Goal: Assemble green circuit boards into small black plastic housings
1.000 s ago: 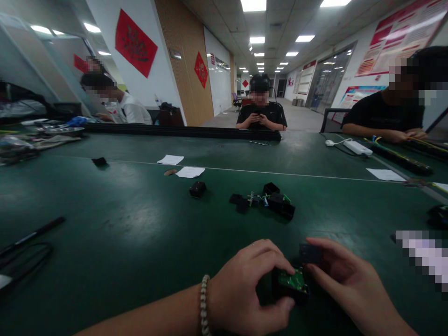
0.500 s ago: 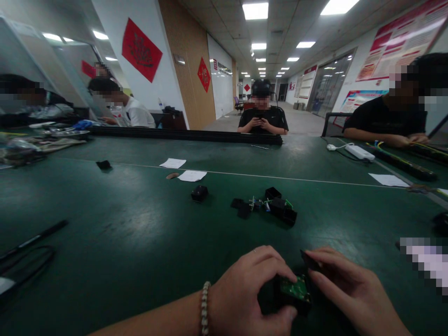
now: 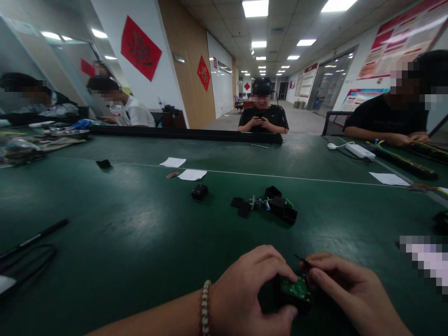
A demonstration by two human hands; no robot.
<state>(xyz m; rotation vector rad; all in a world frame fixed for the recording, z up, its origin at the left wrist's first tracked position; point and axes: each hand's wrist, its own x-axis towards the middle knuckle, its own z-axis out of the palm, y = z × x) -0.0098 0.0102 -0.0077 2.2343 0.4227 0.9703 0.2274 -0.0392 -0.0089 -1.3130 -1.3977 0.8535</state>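
My left hand, with a beaded bracelet on its wrist, grips a small black box at the bottom of the view. The box's top is uncovered, and a green circuit board shows inside it. Just right of the box, my right hand pinches a thin flat black cover between thumb and fingers. The cover is tilted beside the box's upper right corner; whether it touches the box I cannot tell.
Farther up the green table lie several black box parts and covers with small boards. A closed black box stands left of them. Sheets of paper, a cable and a power strip lie around. Several people sit beyond.
My right hand has turned the black cover from steep to flatter, its tip shifting slightly left and down. My left hand keeps the box in the same spot.
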